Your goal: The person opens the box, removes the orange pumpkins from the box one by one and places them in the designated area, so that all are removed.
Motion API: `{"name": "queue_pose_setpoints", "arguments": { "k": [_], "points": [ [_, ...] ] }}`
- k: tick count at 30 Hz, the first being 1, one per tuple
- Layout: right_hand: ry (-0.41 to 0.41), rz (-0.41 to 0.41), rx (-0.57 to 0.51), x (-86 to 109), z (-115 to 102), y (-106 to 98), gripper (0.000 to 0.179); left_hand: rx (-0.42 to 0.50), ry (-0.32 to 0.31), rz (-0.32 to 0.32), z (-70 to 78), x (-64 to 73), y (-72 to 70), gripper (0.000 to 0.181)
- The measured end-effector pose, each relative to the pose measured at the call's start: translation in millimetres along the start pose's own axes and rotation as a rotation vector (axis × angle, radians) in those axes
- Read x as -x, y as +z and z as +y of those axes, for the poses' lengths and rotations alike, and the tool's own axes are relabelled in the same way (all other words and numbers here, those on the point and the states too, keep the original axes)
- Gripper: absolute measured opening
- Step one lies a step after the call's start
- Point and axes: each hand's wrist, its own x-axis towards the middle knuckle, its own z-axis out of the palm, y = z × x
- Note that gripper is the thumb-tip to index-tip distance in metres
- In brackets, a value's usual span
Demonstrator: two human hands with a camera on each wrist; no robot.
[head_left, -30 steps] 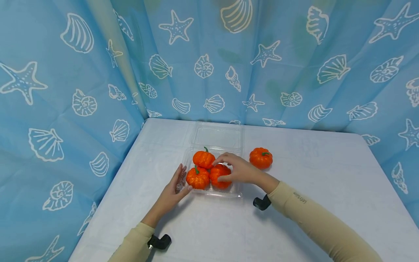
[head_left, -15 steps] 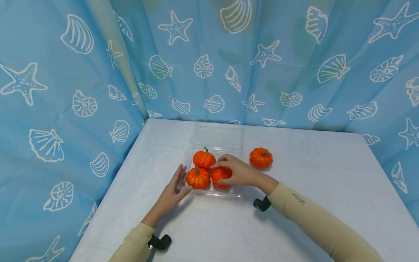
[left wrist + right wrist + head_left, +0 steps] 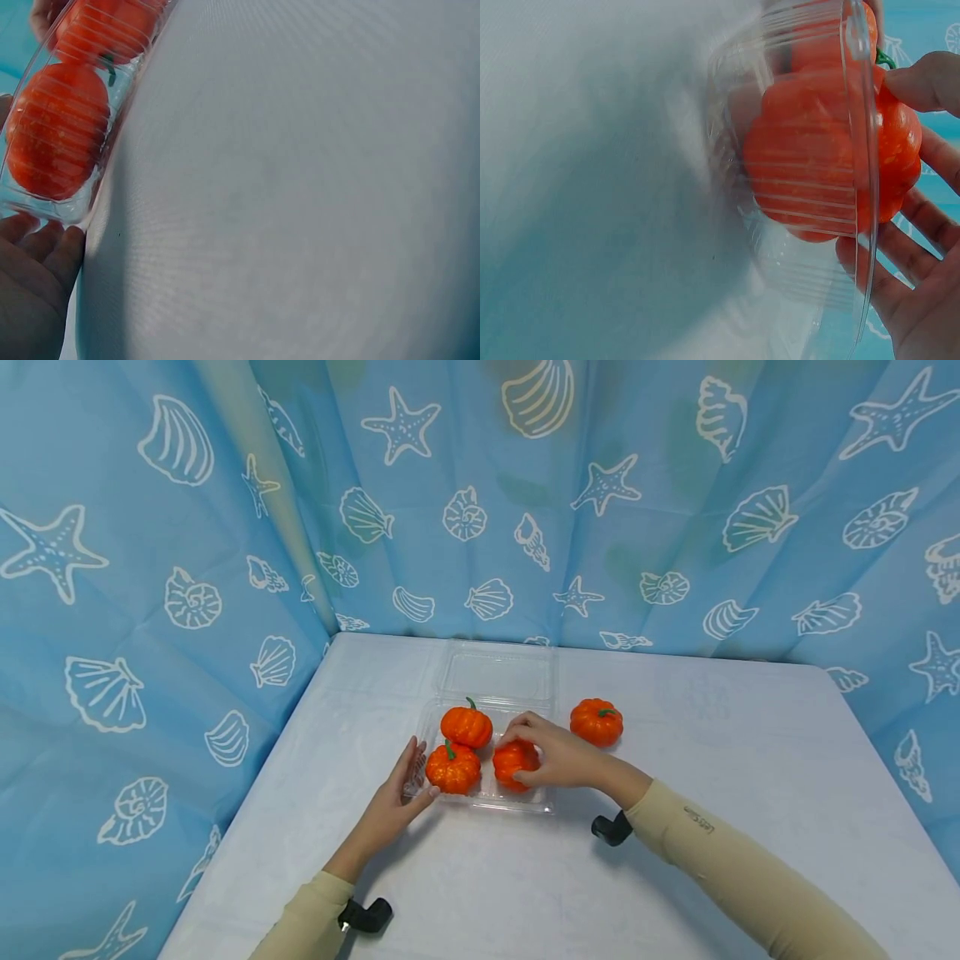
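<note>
A clear plastic clamshell box (image 3: 517, 805) lies unfolded on the table, its lid (image 3: 495, 672) laid back. Inside it sit a back-left orange toy pumpkin (image 3: 467, 727) and a front-left one (image 3: 453, 772), side by side. At the right part of the box my right hand (image 3: 558, 758) grips a third pumpkin (image 3: 513, 766); in the right wrist view its thumb and fingers curve round this pumpkin (image 3: 810, 157), which shows through the box wall. My left hand (image 3: 393, 797) rests along the box's left side, fingers extended, fingertips (image 3: 67, 236) at the wall in the left wrist view.
Another orange pumpkin (image 3: 597, 723) with a green stem stands on the table outside the box, just right of it. A white cloth covers the table (image 3: 720, 752). Blue curtains (image 3: 495, 527) with shell prints hang behind and at the sides.
My right hand has closed round the right pumpkin and shifted it a little to the right, opening a gap from the other two. The left hand stays in place.
</note>
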Motion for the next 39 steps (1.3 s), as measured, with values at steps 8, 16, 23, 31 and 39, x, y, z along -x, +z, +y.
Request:
{"name": "queue_pose_setpoints", "arguments": {
  "k": [8, 16, 23, 31, 39],
  "points": [
    [-0.031, 0.008, -0.02, 0.7, 3, 0, 0.034, -0.008, -0.009, -0.001, 1.1, 0.3, -0.3, 0.093],
    [-0.033, 0.01, -0.006, -1.1, 4, 3, 0.043, -0.012, -0.009, 0.003, 0.0, 0.6, 0.0, 0.093],
    [-0.059, 0.055, -0.023, -1.6, 4, 9, 0.04, -0.003, -0.008, -0.002, 0.5, 0.6, -0.1, 0.093],
    [-0.054, 0.061, -0.02, 2.0, 4, 6, 0.038, 0.001, -0.012, 0.005, -0.3, -0.7, 0.9, 0.093],
    [-0.059, -0.002, 0.023, 6.8, 7, -3, 0.043, 0.001, -0.017, -0.001, 2.0, 0.7, 0.5, 0.093]
  ]
}}
